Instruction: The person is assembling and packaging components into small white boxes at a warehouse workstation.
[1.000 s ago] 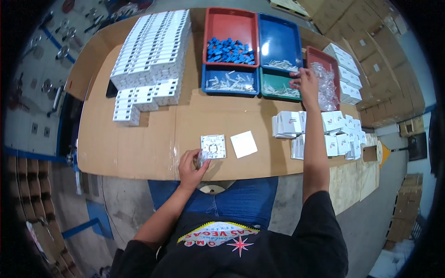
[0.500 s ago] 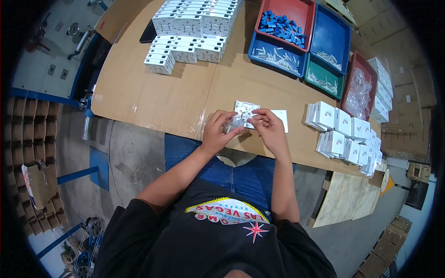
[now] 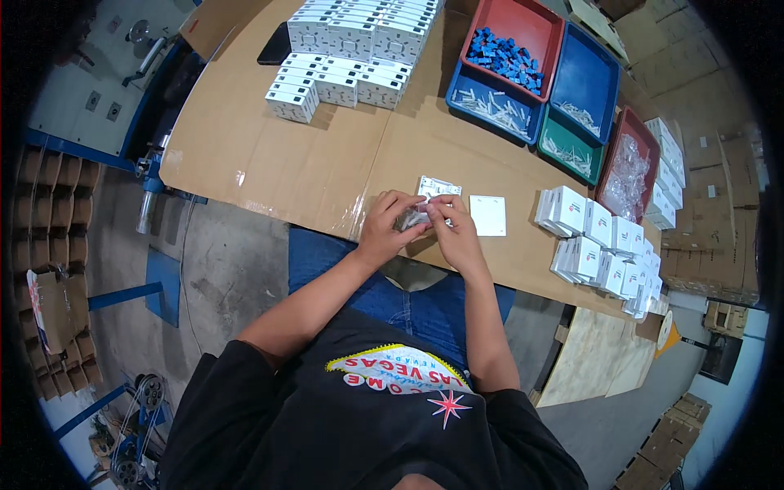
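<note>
A small clear plastic bag (image 3: 411,218) is held between both hands over the near edge of the cardboard-covered table. Closed around its side is my left hand (image 3: 385,227). My right hand (image 3: 459,235) pinches at the bag's right end, its fingertips close to those of the left; the bag's contents are too small to make out. Just beyond the fingers lies a white square piece with printed or moulded detail (image 3: 441,186), partly covered by the hands. A plain white square plate (image 3: 488,216) rests flat to the right of my right hand.
Stacked white boxes (image 3: 351,41) stand at the back, beside a dark phone-like slab (image 3: 275,45). A red tray (image 3: 555,23) of blue parts, a blue tray (image 3: 535,129) of white pieces and a green tray (image 3: 590,175) sit back right. White packets (image 3: 584,260) are grouped at right.
My right hand has moved left, in against the bag and my left hand. The white plate now shows whole beside it. The whole view has shifted slightly.
</note>
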Available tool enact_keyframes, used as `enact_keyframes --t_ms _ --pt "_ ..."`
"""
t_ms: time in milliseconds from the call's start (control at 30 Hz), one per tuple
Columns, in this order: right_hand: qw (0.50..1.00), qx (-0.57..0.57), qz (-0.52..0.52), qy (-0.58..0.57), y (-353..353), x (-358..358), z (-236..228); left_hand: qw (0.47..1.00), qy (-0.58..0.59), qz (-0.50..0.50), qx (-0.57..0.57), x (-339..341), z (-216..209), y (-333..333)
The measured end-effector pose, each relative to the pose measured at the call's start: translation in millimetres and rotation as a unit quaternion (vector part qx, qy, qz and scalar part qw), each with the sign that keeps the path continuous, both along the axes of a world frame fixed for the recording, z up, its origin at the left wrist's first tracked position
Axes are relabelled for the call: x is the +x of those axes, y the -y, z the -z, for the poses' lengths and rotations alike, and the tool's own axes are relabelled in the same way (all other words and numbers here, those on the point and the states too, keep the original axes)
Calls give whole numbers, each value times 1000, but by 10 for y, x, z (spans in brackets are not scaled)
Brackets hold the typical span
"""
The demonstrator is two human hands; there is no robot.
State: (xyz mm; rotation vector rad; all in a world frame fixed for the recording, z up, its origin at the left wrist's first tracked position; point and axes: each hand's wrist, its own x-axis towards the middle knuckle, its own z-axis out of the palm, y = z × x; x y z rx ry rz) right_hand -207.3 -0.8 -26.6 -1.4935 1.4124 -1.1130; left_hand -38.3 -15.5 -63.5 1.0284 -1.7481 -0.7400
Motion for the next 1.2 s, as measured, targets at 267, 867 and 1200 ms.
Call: enact_keyframes --t_ms 267,867,1200 --pt "991 95 -47 85 -92 -189 -272 988 -131 -3 84 -87 -242 -88" --pt "992 88 -26 86 -131 -383 -457 822 -392 39 412 -64 -269 -142" --pt "991 104 -34 73 -93 -447 -353 904 -304 14 301 -151 -297 -150"
